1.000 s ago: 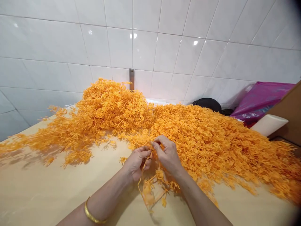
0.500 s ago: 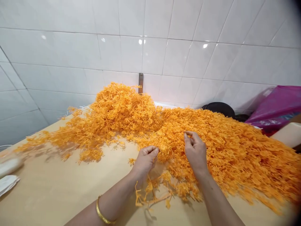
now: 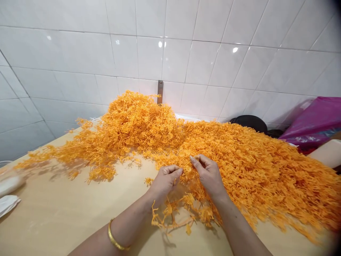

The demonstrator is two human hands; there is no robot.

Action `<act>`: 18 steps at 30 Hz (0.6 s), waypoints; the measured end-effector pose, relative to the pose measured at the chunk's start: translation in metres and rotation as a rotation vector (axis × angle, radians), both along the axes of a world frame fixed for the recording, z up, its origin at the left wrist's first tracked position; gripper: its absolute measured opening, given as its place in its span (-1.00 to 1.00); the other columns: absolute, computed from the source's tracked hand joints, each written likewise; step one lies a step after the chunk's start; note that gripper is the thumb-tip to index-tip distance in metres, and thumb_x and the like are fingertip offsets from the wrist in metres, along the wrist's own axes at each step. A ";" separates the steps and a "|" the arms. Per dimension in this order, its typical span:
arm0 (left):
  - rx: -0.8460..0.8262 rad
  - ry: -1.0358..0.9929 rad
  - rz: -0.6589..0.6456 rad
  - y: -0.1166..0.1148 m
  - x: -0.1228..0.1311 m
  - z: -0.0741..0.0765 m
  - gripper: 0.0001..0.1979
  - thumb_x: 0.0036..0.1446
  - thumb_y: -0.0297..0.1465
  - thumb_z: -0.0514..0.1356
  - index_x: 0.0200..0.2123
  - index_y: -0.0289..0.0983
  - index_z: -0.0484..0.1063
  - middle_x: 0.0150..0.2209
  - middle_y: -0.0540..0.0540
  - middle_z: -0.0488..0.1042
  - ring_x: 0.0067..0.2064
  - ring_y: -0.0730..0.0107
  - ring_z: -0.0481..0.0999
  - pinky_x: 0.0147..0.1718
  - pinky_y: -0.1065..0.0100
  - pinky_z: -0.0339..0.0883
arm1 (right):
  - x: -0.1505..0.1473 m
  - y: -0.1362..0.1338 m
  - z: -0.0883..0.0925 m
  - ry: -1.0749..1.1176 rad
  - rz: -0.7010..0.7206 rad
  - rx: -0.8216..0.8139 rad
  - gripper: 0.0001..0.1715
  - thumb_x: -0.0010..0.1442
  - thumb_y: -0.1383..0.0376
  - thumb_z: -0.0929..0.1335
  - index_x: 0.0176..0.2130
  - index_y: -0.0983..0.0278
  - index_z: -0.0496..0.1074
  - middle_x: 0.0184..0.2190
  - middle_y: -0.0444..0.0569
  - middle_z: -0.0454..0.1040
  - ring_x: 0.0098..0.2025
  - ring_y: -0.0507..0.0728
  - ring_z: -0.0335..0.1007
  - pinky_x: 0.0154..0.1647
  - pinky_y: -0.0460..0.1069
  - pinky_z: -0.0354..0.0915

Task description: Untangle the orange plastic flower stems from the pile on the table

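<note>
My left hand (image 3: 166, 179) is closed in a pinch on an orange artificial flower sprig, with orange bits showing at and under its fingertips. Just right of it, my right hand (image 3: 209, 174) has thumb and forefinger drawn together beside an orange flower head; what lies between them is too small to make out. Below the hands, a thin branching orange stem (image 3: 177, 225) rests near the table's front. Behind and to the right spreads a large heap of orange artificial flowers (image 3: 261, 170). Another taller pile of orange sprigs (image 3: 138, 121) stands at the back left.
The pale wooden table (image 3: 66, 213) meets a white tiled wall (image 3: 80, 53) with a metal bracket (image 3: 160, 91). At the far right lie a purple bag (image 3: 317, 119) and black round objects (image 3: 252, 123). A white cloth or paper (image 3: 8, 205) lies at the left edge.
My right hand has moved left and slightly down, closer to my left hand. The left hand has stayed nearly in place.
</note>
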State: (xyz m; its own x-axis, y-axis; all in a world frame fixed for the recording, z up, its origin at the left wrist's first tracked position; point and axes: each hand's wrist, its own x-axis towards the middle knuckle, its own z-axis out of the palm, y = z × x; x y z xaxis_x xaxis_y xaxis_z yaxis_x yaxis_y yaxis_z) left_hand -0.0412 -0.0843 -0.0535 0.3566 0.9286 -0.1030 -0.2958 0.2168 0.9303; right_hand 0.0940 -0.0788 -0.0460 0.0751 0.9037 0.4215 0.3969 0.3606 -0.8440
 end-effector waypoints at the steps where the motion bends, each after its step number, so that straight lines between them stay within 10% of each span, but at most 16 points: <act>1: -0.010 -0.015 -0.016 0.000 0.000 0.001 -0.69 -0.15 -0.24 0.21 -0.64 -0.30 0.17 -0.77 0.16 -0.01 -0.73 0.71 -0.14 -0.71 0.49 -0.32 | -0.001 0.000 -0.001 0.027 -0.004 0.004 -0.65 0.08 0.14 0.24 -0.60 0.29 0.17 -0.64 -0.21 0.08 -0.58 -0.05 -0.03 -0.57 -0.11 -0.01; 10: 0.017 -0.053 -0.079 0.000 -0.005 -0.008 -0.71 -0.13 -0.24 0.20 -0.61 -0.30 0.18 -0.77 0.17 -0.04 -0.73 0.72 -0.17 -0.72 0.50 -0.33 | 0.048 0.014 0.010 0.649 -0.454 0.061 -0.74 -0.03 0.15 0.32 -0.54 0.27 0.23 -0.63 -0.21 0.21 -0.61 -0.06 0.16 -0.54 -0.11 0.21; 18: 0.032 0.112 -0.055 -0.004 0.000 -0.007 -0.67 -0.14 -0.20 0.18 -0.64 -0.31 0.17 -0.77 0.15 -0.02 -0.71 0.70 -0.12 -0.70 0.50 -0.30 | 0.034 0.013 0.006 0.381 -0.076 -0.213 -0.64 -0.06 0.04 0.32 -0.41 0.29 0.32 -0.56 -0.13 0.34 -0.57 -0.02 0.26 -0.51 -0.10 0.22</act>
